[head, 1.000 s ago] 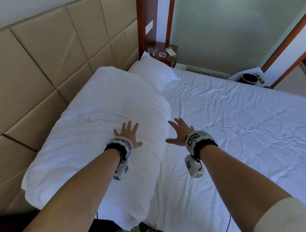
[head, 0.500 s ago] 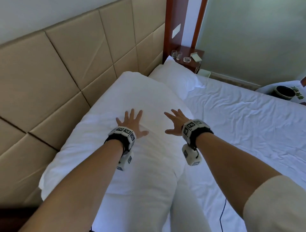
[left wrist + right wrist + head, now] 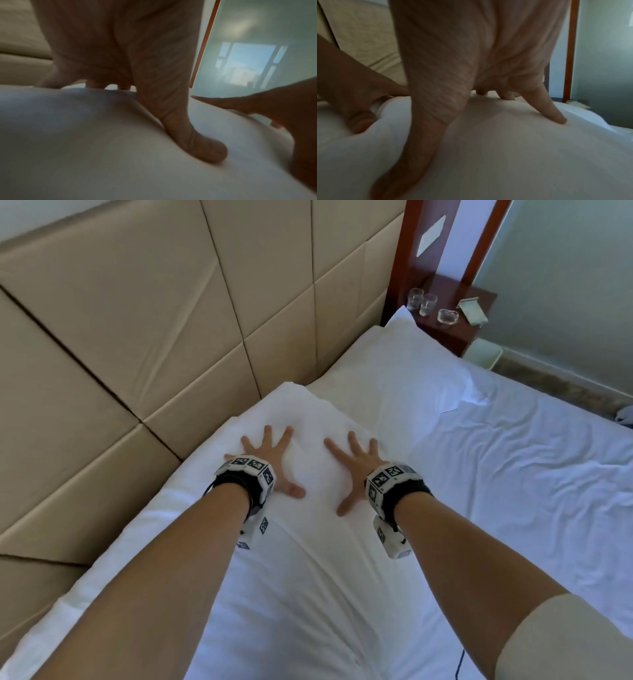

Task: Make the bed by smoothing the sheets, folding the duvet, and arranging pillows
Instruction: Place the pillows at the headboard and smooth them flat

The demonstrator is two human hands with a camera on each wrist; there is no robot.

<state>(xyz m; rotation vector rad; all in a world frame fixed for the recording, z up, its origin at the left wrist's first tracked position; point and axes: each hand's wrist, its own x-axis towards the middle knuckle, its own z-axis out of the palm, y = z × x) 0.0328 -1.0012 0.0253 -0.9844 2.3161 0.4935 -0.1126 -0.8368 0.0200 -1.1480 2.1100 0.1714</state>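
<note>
Wrinkled white bed sheet [image 3: 513, 474], beige padded headboard [image 3: 137, 320] behind. Plump white pillow [image 3: 291, 577] dented under flat, spread left hand [image 3: 270, 455] and right hand [image 3: 352, 465].

Both hands lie flat with fingers spread on the near white pillow [image 3: 291, 559] — left hand [image 3: 274, 460], right hand [image 3: 356, 465] — beside the tan padded headboard [image 3: 137, 320]. A second pillow [image 3: 404, 371] lies beyond, on the wrinkled white sheet [image 3: 531, 474]; two glasses [image 3: 421, 301] stand on the nightstand [image 3: 452, 302].
</note>
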